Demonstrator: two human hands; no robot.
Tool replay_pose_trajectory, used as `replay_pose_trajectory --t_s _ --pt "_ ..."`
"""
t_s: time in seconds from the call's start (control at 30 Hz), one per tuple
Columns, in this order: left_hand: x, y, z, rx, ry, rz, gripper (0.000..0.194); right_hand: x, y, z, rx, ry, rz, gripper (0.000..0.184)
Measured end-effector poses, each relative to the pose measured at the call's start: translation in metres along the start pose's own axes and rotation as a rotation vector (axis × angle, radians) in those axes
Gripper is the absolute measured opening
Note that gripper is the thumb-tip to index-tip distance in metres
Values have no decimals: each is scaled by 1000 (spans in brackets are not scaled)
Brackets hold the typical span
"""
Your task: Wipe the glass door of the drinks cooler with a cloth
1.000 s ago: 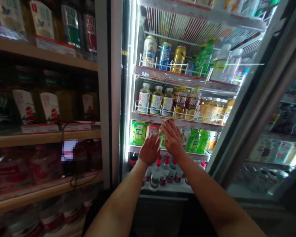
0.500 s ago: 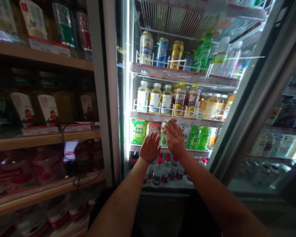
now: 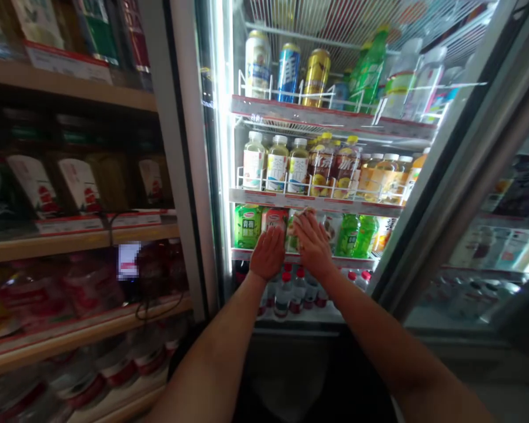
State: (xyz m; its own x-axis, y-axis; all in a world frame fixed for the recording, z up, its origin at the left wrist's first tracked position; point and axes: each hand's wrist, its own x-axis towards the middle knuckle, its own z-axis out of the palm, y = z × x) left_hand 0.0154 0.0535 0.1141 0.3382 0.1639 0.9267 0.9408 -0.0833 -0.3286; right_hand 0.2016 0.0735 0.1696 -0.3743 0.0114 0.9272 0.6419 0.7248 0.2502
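Note:
My left hand (image 3: 267, 252) is open, its fingers stretched upward, in front of a red drink carton or bottle (image 3: 274, 218) on a lower shelf of the lit fridge. Beside it, my right hand (image 3: 314, 242) presses on a pale, crumpled cloth (image 3: 297, 225) that shows around its fingertips. Both palms face the fridge, seemingly flat against its glass front. Green tea drinks (image 3: 247, 228) stand at the left on that shelf, and green bottles (image 3: 349, 236) at the right. Part of the row behind my hands is hidden.
Above are a shelf of tea bottles (image 3: 298, 167) and one of cans (image 3: 288, 73). Red-capped bottles (image 3: 284, 294) stand below. A metal door frame (image 3: 462, 176) slants along the right. Drink shelves (image 3: 83, 235) with a lit screen (image 3: 128, 259) and cable stand left.
The view has shifted slightly, so the shelves sit higher in the picture. My left fingers are closer together. My right hand remains on the cloth at nearly the same spot.

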Motion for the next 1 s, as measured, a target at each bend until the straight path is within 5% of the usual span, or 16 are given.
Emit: replay_pose_trajectory --t_s 0.07,0.17,0.33,0.67,0.83,1.0 --pt "0 0 1 -5 -10 -6 67 -2 -1 2 10 26 26 52" --pt "-1 1 2 -12 -31 -19 67 -43 -7 5 11 -32 -17 52" --pt "-3 0 3 -20 -54 -20 69 -113 -15 6 123 -351 -323 48" --pt "-2 0 2 -14 -50 -20 71 -136 -25 26 245 -559 -545 46" --pt "2 1 -1 22 9 -3 73 -114 -1 12 255 -502 -512 49" --pt "1 1 -1 3 -17 -6 70 -41 36 -16 72 -180 -270 51"
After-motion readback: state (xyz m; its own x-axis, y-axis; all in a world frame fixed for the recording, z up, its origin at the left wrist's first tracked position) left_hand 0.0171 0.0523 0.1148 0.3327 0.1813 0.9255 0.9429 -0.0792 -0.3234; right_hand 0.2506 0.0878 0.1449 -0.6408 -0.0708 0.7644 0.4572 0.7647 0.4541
